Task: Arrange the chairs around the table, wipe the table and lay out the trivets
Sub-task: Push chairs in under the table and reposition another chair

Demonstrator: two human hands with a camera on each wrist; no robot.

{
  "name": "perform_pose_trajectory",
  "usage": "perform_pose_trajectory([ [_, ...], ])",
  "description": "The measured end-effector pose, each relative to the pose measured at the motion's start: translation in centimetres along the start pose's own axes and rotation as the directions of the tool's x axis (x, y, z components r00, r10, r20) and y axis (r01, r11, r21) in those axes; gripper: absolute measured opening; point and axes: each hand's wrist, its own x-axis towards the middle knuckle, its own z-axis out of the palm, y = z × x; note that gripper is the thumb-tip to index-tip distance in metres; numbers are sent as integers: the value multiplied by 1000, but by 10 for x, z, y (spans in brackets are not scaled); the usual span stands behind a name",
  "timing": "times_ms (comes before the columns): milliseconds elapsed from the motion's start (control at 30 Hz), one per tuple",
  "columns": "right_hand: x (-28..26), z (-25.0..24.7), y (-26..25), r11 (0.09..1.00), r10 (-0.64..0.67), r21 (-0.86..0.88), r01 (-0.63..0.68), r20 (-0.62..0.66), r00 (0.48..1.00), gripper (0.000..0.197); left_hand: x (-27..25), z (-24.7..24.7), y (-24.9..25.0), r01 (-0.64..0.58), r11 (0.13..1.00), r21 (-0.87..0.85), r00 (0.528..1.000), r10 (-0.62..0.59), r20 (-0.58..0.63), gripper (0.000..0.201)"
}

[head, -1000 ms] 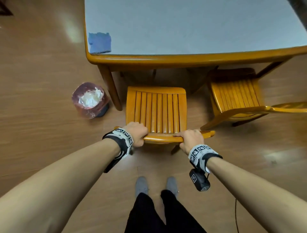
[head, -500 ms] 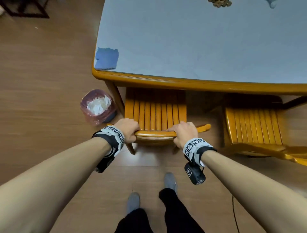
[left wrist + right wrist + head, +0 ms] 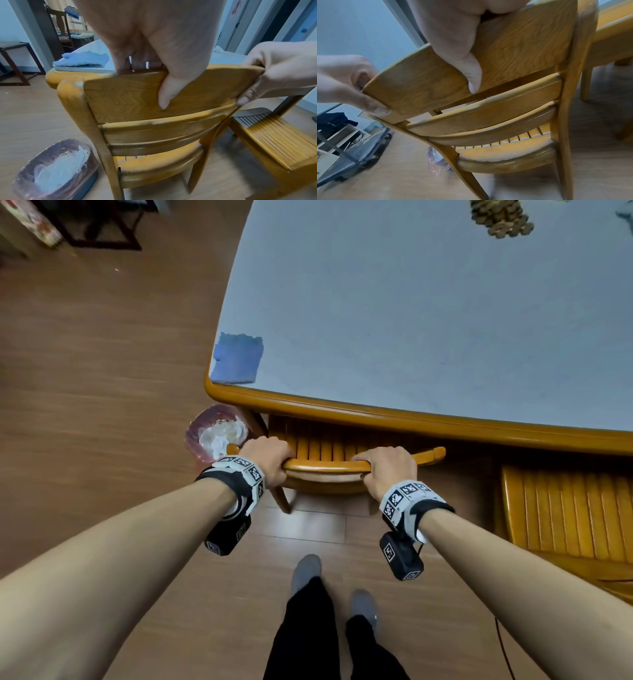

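A yellow wooden chair (image 3: 325, 465) (image 3: 154, 128) (image 3: 505, 108) stands with its slatted seat mostly under the table (image 3: 376, 409). My left hand (image 3: 269, 457) (image 3: 154, 47) grips the left end of its top back rail, and my right hand (image 3: 387, 469) (image 3: 453, 33) grips the right part of the same rail. A folded blue cloth (image 3: 236, 359) (image 3: 82, 58) lies on the table's near left corner. A brown beaded trivet (image 3: 503, 217) lies at the far side of the grey tabletop.
A second yellow chair (image 3: 565, 508) (image 3: 274, 142) stands to the right, partly under the table. A lined waste bin (image 3: 214, 433) (image 3: 56, 170) sits on the wood floor by the table leg. Dark furniture (image 3: 96, 227) stands at the far left.
The chair has slid forward under the table with both hands still gripping its back rail; I have stepped closer, and more of the tabletop has come into view.
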Motion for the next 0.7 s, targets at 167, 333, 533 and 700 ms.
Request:
perform_pose_trajectory([
  [167,27,17,-20,997,79,16,-79,38,996,35,26,-4,-29,-20,999,46,999,19,34,11],
  [333,40,41,-27,992,126,26,-127,46,991,48,46,12,-46,-61,994,92,998,57,41,19],
  [533,33,56,-26,995,93,12,-94,53,994,50,49,30,-48,-131,980,151,990,121,69,23],
  [700,32,54,-24,997,73,11,-73,42,996,47,48,30,-46,-133,979,153,991,126,53,24],
])
